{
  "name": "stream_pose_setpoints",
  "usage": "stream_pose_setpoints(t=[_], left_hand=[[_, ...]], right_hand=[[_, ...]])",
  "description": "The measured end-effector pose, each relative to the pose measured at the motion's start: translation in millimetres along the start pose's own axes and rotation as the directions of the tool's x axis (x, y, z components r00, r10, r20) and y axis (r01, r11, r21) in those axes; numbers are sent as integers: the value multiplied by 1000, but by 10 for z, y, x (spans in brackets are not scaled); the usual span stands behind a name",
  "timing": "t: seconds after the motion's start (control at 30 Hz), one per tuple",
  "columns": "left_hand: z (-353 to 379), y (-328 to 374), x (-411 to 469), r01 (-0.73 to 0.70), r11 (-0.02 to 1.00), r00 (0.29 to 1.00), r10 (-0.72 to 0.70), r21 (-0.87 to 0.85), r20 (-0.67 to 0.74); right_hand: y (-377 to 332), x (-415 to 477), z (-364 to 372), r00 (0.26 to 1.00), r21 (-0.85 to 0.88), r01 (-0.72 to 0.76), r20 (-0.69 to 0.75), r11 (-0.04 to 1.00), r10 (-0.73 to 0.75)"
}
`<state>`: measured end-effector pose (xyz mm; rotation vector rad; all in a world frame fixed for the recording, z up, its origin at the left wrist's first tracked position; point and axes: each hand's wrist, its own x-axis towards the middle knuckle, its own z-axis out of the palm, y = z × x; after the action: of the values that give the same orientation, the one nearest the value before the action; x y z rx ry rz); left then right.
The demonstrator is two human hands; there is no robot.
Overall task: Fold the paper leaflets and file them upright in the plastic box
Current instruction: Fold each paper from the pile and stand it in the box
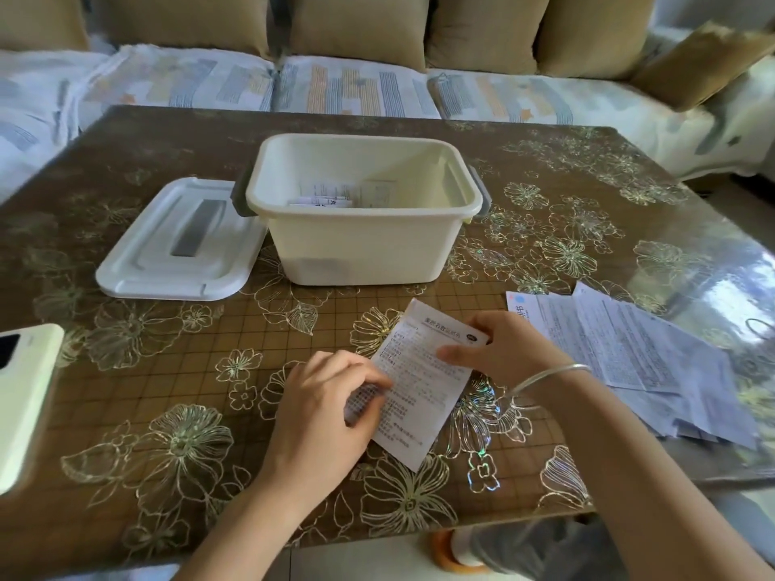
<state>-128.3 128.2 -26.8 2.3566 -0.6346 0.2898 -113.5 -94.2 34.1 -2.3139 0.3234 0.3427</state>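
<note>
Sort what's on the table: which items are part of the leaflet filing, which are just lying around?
In the job: leaflet held by left hand and right hand; loose leaflet pile; plastic box; folded leaflets inside it.
Lying about: phone; lid beside the box.

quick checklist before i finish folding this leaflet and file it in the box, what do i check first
1. Grip: left hand and right hand both hold the white printed paper leaflet on the table: ok.
2. Fold complete: the sheet lies mostly open, with only its left edge turned: not ok.
3. Cream plastic box open: the white plastic lid lies beside it: ok.
4. Room inside: a few folded leaflets sit low in the box, with free space around them: ok.
5. Filed ones upright: cannot tell.
6. Path to the box: bare table between leaflet and box: ok.
</note>
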Motion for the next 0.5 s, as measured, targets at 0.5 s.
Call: stream_pose_setpoints(t=[0.5], left_hand=[[-353, 234, 37, 34, 967, 939, -117, -251, -323]], right_hand=[[-266, -590, 234, 328, -279, 820, -486, 499, -810]])
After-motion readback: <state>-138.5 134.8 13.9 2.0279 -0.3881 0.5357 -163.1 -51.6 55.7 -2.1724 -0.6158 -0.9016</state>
